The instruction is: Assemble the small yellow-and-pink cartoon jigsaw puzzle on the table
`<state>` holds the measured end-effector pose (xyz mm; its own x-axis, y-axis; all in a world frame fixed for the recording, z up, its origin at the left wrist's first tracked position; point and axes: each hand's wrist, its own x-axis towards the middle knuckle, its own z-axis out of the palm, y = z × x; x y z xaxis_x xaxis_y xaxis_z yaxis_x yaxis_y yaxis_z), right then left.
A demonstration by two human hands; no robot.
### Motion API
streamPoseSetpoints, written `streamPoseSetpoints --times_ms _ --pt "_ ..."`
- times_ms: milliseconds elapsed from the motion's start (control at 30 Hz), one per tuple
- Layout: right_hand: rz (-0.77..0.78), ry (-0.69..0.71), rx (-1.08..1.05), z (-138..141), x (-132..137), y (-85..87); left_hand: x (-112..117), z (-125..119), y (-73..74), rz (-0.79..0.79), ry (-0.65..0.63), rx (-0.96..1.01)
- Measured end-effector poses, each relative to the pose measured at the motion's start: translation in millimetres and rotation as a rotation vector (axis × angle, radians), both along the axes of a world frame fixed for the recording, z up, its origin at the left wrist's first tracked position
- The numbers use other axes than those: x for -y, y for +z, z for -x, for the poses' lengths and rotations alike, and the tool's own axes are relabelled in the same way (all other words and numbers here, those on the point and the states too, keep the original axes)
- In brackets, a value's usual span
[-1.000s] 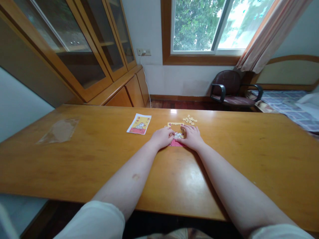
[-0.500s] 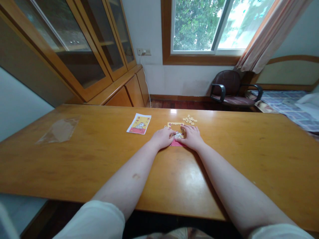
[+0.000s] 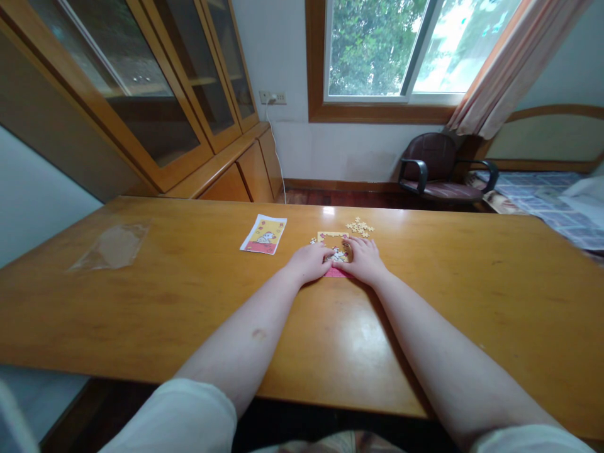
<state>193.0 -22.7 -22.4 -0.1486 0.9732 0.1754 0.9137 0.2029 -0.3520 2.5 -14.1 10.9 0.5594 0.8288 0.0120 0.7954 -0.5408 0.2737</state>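
Observation:
A small jigsaw puzzle with a yellow border and a cartoon animal lies on the wooden table. My left hand rests on its left side, fingers curled with the fingertips pressing the pieces. My right hand lies on its right side, fingers bent down onto the puzzle. Both hands cover much of the picture. A small heap of loose puzzle pieces sits just beyond my right hand.
A picture card showing the same cartoon lies left of the puzzle. A clear plastic bag lies at the table's far left. Beyond the table stand a wooden glass-door cabinet, a dark armchair and a bed.
Both hands have shifted only slightly on the puzzle; my left fingertips have edged a little to the right over the pieces.

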Motion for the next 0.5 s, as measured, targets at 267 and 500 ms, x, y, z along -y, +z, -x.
streamPoseSetpoints --times_ms 267,500 --pt "0.001 0.002 -0.006 0.5 1.0 1.6 -0.2 0.4 0.0 0.011 -0.005 0.024" --pt "-0.021 0.022 -0.068 0.0 1.9 5.4 0.0 0.0 -0.7 0.006 -0.01 0.016"
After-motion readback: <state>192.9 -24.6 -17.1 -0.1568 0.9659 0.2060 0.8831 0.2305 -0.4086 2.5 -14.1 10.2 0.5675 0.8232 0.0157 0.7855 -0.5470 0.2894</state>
